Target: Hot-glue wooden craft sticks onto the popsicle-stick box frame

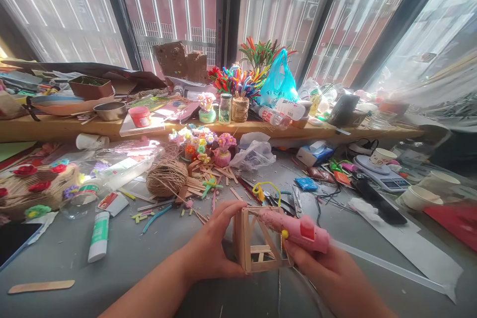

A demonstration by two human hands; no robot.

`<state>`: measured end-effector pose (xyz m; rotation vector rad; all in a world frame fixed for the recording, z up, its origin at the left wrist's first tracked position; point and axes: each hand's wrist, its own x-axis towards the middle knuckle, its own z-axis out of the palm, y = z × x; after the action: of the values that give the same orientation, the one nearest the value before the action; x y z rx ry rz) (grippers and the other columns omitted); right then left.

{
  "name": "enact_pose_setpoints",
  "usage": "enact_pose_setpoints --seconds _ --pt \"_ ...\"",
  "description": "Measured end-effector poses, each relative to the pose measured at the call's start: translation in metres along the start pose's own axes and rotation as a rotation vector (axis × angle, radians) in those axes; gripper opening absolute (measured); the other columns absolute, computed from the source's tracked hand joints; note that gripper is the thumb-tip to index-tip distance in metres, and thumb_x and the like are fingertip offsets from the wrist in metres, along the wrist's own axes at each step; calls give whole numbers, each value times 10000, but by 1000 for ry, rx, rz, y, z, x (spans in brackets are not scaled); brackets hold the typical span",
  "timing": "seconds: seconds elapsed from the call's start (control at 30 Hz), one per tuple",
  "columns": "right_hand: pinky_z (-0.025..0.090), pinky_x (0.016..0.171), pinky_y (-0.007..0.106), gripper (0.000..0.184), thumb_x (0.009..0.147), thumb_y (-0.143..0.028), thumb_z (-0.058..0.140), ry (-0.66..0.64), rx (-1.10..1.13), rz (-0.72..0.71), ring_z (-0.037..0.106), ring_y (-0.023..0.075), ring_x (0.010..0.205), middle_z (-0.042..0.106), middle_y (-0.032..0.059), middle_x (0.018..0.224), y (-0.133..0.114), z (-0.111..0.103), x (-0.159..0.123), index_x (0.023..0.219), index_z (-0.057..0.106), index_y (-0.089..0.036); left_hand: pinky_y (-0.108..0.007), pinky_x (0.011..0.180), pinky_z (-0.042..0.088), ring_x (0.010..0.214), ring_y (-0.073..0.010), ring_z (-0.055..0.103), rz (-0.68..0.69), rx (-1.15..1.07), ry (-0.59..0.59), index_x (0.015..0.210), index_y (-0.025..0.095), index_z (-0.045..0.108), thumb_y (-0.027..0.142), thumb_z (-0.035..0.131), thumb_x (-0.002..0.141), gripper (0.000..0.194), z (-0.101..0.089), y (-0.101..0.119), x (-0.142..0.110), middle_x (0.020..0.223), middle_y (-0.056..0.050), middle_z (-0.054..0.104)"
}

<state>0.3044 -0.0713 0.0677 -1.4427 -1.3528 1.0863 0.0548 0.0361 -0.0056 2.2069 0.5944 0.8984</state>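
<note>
My left hand point(208, 248) grips the left side of a small open frame made of popsicle sticks point(246, 246), fingers on top and thumb at the bottom. A pink hot glue gun point(294, 228) is in my right hand point(324, 268), its nozzle pointing left at the frame's upper edge. A clear glue stick point(387, 264) sticks out of the gun's back end. Whether the nozzle touches the wood I cannot tell. The gun and my right fingers cover part of the frame's right side. Below the frame a cord point(279, 290) hangs down.
A ball of twine point(166, 177) and loose wooden sticks point(196, 188) lie beyond my left hand. Scissors point(297, 201) are behind the glue gun. At left are a glue stick tube point(99, 236) and a single popsicle stick point(41, 286). A kitchen scale point(380, 174) stands at right.
</note>
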Motion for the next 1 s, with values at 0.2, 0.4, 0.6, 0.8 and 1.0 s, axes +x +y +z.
enact_pose_setpoints --seconds 0.2,0.4,0.6,0.8,1.0 --pt "336 1292 543 533 980 -656 650 30 -37 -72 532 397 1501 699 82 1516 5 -1 1 1338 807 -294 -525 1289 355 1493 -388 459 -27 -5 -10 1637 419 302 518 1023 613 1257 0 1 0 1592 -93 452" --pt "334 1294 536 538 995 -646 636 -16 -32 -46 524 383 1512 674 80 1544 3 -3 1 1373 783 -293 -535 1293 353 1505 -398 447 -48 -4 -15 1640 396 312 467 1037 592 1276 -2 1 0 1607 -101 443" --pt "300 1304 560 518 1010 -633 616 -86 -35 0 483 379 1542 641 42 1582 -1 -6 1 1418 747 -341 -564 1289 351 1505 -405 444 -61 5 -24 1632 381 325 507 1028 602 1253 -2 1 0 1606 -117 439" --pt "297 1295 589 494 1012 -643 603 -87 -76 -22 473 390 1547 661 13 1562 4 -7 2 1409 748 -387 -560 1305 332 1522 -406 432 -77 -1 -17 1635 365 330 474 1040 584 1273 -2 3 0 1607 -117 445" --pt "435 1231 534 544 1007 -615 637 -126 -37 24 569 386 1471 670 43 1553 24 -21 -1 1471 704 -337 -569 1325 294 1565 -421 380 -137 -1 -21 1650 329 302 443 1037 582 1301 -1 -5 -1 1664 -132 415"
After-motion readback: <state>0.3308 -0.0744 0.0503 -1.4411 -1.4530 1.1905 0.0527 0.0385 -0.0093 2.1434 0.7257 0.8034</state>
